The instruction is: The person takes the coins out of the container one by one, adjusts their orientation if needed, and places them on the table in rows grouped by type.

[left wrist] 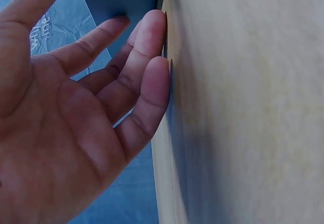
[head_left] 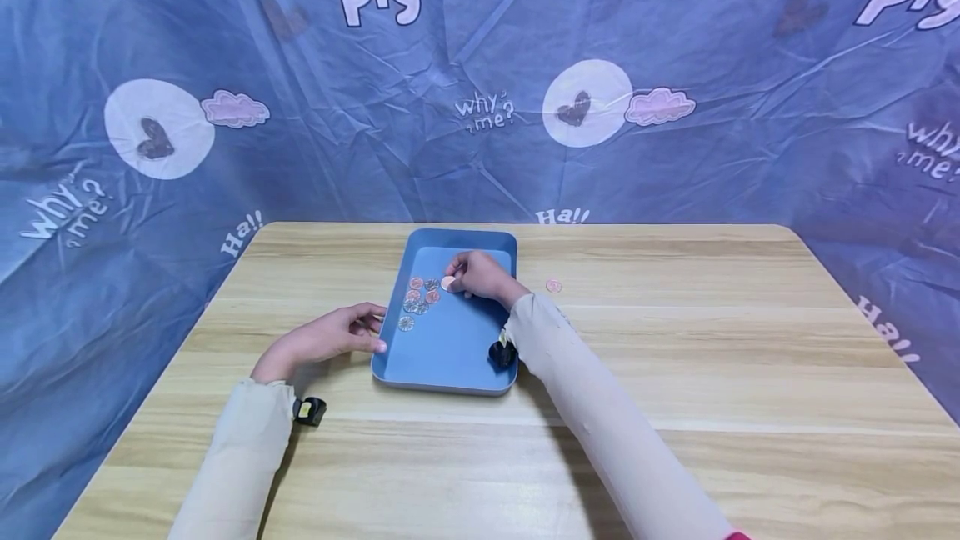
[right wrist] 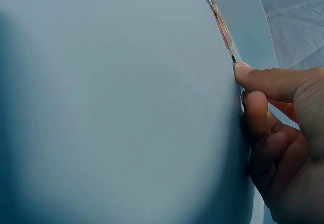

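1. Blue tray [head_left: 442, 352] — mid-frame, between left hand [head_left: 333, 335] and right hand [head_left: 480, 274].
2. Coins [head_left: 412, 297] lie along its left side, between the hands.
3. Left hand: fingers spread loosely, thumb at the tray's left rim.
4. Right hand: fingertips pinch a pale coin [head_left: 447, 282] — just right of the others.

The tray [head_left: 450, 352] is plain blue, the coins [head_left: 432, 297] coppery and silver, the bench [head_left: 675, 340] pale woodgrain, the cloth [head_left: 450, 165] blue with white lettering.
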Demonstrator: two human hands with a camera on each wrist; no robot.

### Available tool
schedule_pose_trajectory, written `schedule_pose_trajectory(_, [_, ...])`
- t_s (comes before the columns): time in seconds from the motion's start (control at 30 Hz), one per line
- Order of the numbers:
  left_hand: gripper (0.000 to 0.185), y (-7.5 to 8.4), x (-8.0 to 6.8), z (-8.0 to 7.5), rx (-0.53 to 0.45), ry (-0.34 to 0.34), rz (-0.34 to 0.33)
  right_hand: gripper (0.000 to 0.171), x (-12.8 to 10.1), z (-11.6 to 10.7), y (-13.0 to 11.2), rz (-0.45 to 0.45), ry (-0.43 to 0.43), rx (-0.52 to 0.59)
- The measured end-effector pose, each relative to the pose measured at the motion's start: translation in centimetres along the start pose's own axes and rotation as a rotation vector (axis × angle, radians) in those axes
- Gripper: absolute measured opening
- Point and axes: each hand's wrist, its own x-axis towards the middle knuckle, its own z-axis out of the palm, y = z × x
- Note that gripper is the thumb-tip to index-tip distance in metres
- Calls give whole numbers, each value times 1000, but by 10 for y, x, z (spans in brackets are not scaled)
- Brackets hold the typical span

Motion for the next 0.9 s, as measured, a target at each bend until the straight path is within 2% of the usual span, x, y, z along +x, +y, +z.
schedule_pose_trajectory(0.27, [67, -1, 0, 2, 3, -4, 4, 9, -3, 1, 3, -16, 1, 31])
schedule_pose_trajectory(0.47, [67, -2, 0, 3, 5, -5, 13, 11, -5, 0, -5, -44, -8, 45])
schedule_pose_trajectory(0.9, [67, 0, -1, 0, 10, -6, 9, 24, -16, -33, -30, -61, -52, 226])
